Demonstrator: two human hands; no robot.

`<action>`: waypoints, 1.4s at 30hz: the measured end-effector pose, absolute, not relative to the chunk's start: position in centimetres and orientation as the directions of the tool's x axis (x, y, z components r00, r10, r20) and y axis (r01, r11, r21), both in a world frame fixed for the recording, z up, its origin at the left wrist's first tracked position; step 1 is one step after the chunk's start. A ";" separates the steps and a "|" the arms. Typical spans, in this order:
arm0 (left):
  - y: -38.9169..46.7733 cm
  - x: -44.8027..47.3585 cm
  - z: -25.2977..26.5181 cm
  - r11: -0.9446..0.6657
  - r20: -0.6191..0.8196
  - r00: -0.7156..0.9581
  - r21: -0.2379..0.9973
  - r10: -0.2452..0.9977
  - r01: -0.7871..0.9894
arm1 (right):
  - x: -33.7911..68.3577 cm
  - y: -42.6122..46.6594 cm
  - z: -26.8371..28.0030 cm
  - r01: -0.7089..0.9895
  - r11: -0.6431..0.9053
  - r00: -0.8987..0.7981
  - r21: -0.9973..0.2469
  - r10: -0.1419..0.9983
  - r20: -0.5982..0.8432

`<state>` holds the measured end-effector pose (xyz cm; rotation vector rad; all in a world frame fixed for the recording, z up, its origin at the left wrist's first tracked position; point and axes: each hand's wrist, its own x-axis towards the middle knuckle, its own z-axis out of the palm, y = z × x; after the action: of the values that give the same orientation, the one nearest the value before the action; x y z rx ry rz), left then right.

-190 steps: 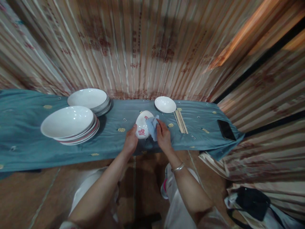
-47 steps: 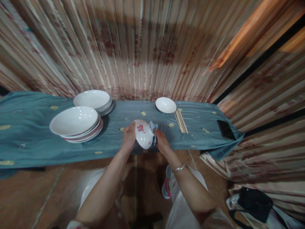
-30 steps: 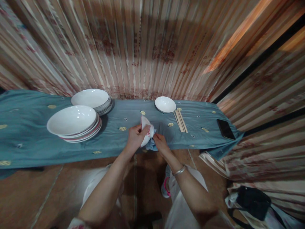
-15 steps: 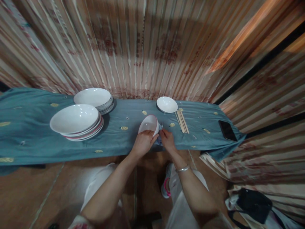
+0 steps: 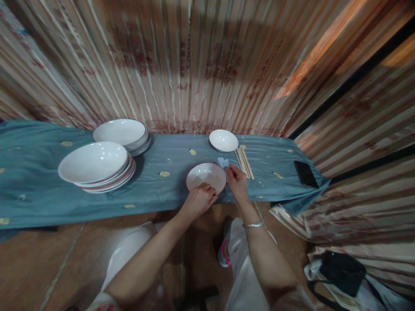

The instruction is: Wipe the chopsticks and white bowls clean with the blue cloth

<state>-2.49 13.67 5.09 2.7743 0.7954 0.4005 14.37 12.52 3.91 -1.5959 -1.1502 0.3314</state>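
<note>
My left hand (image 5: pixel 200 199) grips the near rim of a white bowl (image 5: pixel 202 173) with a red edge, its fingers curled over into the bowl. The bowl faces up at the front part of the table. Just right of it, my right hand (image 5: pixel 237 180) is closed on a crumpled light-blue cloth (image 5: pixel 223 162), which sticks out above the fingers beside the bowl's right rim. Behind the right hand stands a smaller white bowl (image 5: pixel 223 140), and several wooden chopsticks (image 5: pixel 244 162) lie next to it.
Two stacks of white bowls, a front stack (image 5: pixel 94 162) and a back stack (image 5: pixel 121 131), stand at the left of the table with its teal cloth (image 5: pixel 155 194). A black phone (image 5: pixel 306 174) lies at the right end. A pleated curtain (image 5: pixel 194 65) hangs behind.
The bowl has turned from tilted on its side to facing up. My right hand has moved away from its outer side to the right, with the cloth now showing above the fingers.
</note>
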 end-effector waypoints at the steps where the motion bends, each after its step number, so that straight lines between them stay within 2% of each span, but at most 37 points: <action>1: 13.6 -2.4 5.0 -0.828 0.194 0.819 0.298 0.541 0.476 | 14.5 12.5 3.8 0.513 0.037 0.493 -0.858 0.806 0.329; 6: 13.5 -2.4 4.7 -0.824 0.210 0.817 0.336 0.538 0.456 | 15.0 12.1 3.6 0.676 -0.043 0.436 -0.736 0.829 0.352; 11: 13.8 -3.5 4.1 -0.824 0.357 0.762 0.409 0.540 0.392 | 15.2 12.0 3.5 0.737 -0.052 0.389 -0.674 0.848 0.361; 15: 14.0 -4.0 2.9 -0.720 0.414 0.601 0.518 0.683 0.462 | 15.3 12.3 3.2 0.769 -0.027 0.353 -0.639 0.851 0.389; 18: 14.1 -4.2 1.7 -0.541 0.360 0.423 0.697 0.831 0.470 | 15.2 12.7 3.1 0.808 0.018 0.294 -0.589 0.854 0.429; 21: 14.3 -4.3 0.8 -0.374 0.256 0.333 0.854 0.908 0.362 | 14.9 13.2 3.2 0.844 0.044 0.239 -0.535 0.861 0.448; 24: 14.2 -4.5 0.6 -0.179 0.100 0.277 0.944 0.956 0.276 | 14.5 13.8 3.5 0.880 0.053 0.190 -0.472 0.871 0.452; 28: 14.0 -4.7 1.1 -0.028 -0.027 0.279 0.981 0.960 0.192 | 14.0 14.5 3.8 0.915 0.066 0.129 -0.398 0.887 0.443; 35: 14.2 -5.0 1.4 -0.087 0.038 0.350 0.988 0.936 0.125 | 12.3 15.9 4.2 0.953 0.120 0.003 -0.279 0.914 0.405; 42: 14.2 -5.0 1.2 -0.100 0.070 0.361 0.993 0.930 0.066 | 9.5 16.8 4.2 0.926 0.237 -0.114 -0.293 0.918 0.380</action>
<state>-5.01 14.20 1.17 1.4844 0.9487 0.9522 9.49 16.82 4.16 -1.6843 -2.0351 -0.0230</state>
